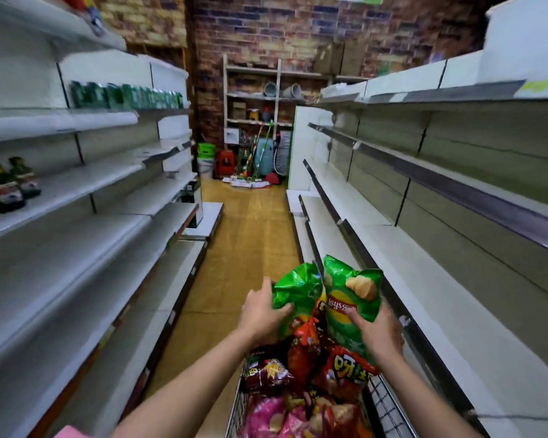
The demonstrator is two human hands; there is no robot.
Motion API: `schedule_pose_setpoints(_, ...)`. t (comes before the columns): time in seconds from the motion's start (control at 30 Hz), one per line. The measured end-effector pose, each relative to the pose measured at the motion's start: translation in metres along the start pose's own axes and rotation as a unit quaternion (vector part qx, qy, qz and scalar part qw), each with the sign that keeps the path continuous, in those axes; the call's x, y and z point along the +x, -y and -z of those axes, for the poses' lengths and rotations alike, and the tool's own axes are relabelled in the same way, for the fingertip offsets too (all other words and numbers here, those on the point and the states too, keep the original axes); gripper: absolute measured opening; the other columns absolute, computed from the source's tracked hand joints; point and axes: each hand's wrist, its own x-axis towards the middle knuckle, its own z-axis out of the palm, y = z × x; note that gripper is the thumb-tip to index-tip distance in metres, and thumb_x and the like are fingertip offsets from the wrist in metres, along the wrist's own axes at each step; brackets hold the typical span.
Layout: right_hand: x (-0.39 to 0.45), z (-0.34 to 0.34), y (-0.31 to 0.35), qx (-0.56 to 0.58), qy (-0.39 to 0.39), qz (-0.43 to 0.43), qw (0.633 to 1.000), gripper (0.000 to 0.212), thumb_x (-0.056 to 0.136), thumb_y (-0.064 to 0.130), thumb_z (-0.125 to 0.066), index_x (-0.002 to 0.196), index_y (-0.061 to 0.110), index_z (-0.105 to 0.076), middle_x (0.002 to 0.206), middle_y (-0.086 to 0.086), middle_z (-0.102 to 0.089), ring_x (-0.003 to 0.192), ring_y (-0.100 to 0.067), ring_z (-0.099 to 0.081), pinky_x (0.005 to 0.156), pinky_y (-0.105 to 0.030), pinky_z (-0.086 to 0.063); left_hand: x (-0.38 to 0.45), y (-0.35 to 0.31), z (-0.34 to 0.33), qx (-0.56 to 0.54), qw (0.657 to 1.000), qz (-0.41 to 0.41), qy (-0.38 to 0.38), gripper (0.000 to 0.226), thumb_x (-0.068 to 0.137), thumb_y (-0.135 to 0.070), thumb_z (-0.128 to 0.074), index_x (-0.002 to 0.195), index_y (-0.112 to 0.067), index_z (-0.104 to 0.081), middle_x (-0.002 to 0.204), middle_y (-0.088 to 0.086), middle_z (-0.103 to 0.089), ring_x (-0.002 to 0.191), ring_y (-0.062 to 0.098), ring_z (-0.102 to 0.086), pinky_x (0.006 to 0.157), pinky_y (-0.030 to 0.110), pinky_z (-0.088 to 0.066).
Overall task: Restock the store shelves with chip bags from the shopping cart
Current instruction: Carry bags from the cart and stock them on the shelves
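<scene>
Brick wall [266,33] ends a tan-floored [234,248] aisle between white shelves [393,248].

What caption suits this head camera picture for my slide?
Each hand, left and right, lifts a crinkled green chip bag from the wire shopping cart between bare white shelves.

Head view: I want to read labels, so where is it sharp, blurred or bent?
Head view: the green chip bag in the right hand is sharp enough to read its logo; the left shelves and bottles smear with motion blur; the wide lens bows the right shelves at the edges.
</scene>
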Motion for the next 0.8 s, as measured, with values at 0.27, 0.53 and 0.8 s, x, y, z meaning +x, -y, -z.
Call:
schedule_pose_setpoints(0.27,-0.095,0.052,0.007,0.066,-0.019,-0.003,0.998,0.054,0.078,0.043,-0.074,0.116,0.013,-0.051,0.119,-0.011,-0.061,0.109,-0.034,-0.057,0.098,-0.054,-0.041,-0.102,-0.029,0.032,-0.093,0.996,-0.01,0.003,0.038,0.09,-0.031,-0.061,0.121,-0.015,-0.046,0.114,0.005,-0.063,0.105,0.023,-0.061,0.09,0.031,-0.049)
schedule_pose_setpoints(0.53,-0.159,0.096,0.024,0.142,-0.026,-0.025,0.989,0.07,0.078,0.036,-0.076,0.128,0.007,-0.036,0.126,-0.018,-0.057,0.111,-0.037,-0.058,0.093,-0.048,-0.049,-0.167,-0.047,0.068,-0.317,0.948,-0.009,0.034,0.028,0.096,-0.024,-0.054,0.119,-0.01,-0.051,0.113,0.012,-0.064,0.094,0.02,-0.062,0.082,0.031,-0.051)
schedule_pose_setpoints(0.8,-0.193,0.132,0.027,0.263,0.001,-0.031,0.964,0.044,0.084,0.023,-0.071,0.115,0.012,-0.042,0.107,-0.009,-0.059,0.086,-0.022,-0.06,0.071,-0.033,-0.049,-0.185,-0.065,0.079,-0.371,0.92,0.005,0.126,0.026,0.098,-0.028,-0.047,0.116,-0.01,-0.051,0.096,0.014,-0.066,0.074,0.025,-0.063,0.068,0.035,-0.054)
